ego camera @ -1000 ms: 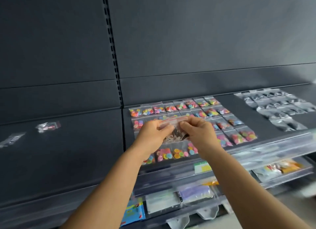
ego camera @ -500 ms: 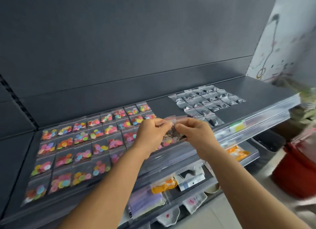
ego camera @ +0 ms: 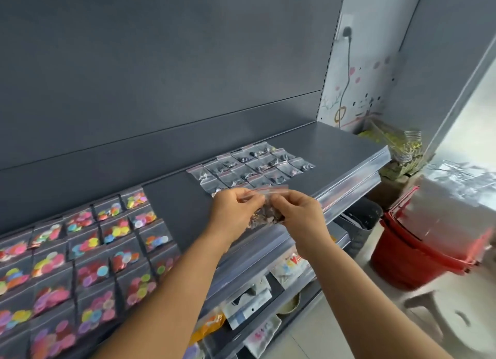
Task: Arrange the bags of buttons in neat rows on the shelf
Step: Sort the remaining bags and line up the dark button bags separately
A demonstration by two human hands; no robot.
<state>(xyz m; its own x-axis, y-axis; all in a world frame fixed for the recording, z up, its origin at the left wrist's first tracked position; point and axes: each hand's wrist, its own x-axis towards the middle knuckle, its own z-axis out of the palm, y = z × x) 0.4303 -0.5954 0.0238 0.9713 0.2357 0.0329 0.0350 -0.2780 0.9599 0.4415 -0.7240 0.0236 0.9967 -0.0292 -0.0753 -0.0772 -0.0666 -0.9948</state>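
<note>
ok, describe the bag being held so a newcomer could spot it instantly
On the dark grey shelf, look in front of the grid of clear bags of dark buttons. The small clear zip bag of brownish buttons is pinched between left hand and right hand, the only bag lifted.

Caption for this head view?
Both hands, left hand and right hand, pinch a bag of dark buttons above the shelf.

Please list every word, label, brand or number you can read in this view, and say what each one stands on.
None can be read with certainty.
Packet with red and yellow lettering on the lower shelf: print is there, too blurred to read.
Pink and black marks on the white wall at the right: decoration, no legible words.
Small clear bag of dark buttons, held by the left hand and right hand: no label visible.
</note>
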